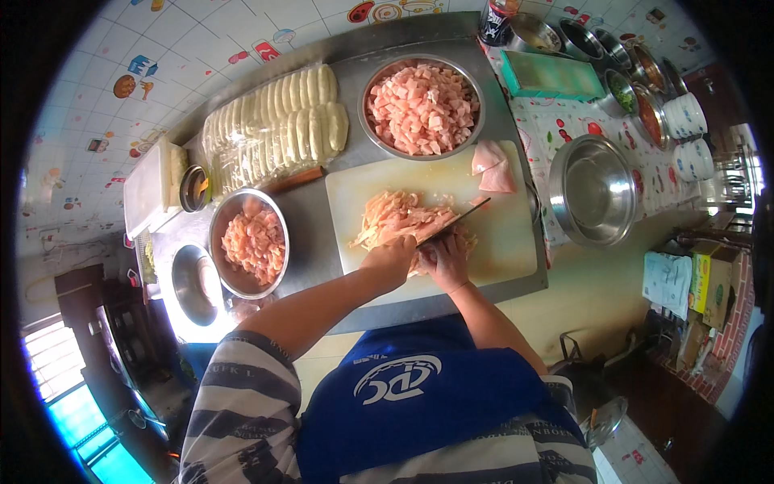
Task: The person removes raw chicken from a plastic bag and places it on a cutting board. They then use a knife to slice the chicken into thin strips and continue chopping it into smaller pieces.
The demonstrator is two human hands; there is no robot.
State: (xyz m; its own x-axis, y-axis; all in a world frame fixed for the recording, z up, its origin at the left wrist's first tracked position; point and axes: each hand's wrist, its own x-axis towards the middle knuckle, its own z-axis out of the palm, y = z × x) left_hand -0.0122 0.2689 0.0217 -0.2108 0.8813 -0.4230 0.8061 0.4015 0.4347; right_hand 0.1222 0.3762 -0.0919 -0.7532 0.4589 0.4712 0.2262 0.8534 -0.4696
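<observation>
My left hand [390, 261] grips the handle of a kitchen knife [456, 219], its blade slanting up to the right. Just below the blade, my right hand [445, 260] is on the raw meat with curled fingers; the blade partly hides the fingertips. A heap of pale pink raw meat strips [387, 218], probably chicken, spreads left of the blade on a white cutting board [502, 242]. Two larger raw meat pieces [493, 167] lie at the board's upper right corner. Beyond the board, a steel bowl [361, 109] is heaped with diced raw meat [423, 109].
At left, a smaller steel bowl [286, 242] holds cut meat, near plastic-wrapped pale dough sticks [278, 121]. A wooden rolling pin [296, 179] lies beside them. To the right stand stacked steel bowls [592, 187], a green box [550, 75] and several food containers [620, 91].
</observation>
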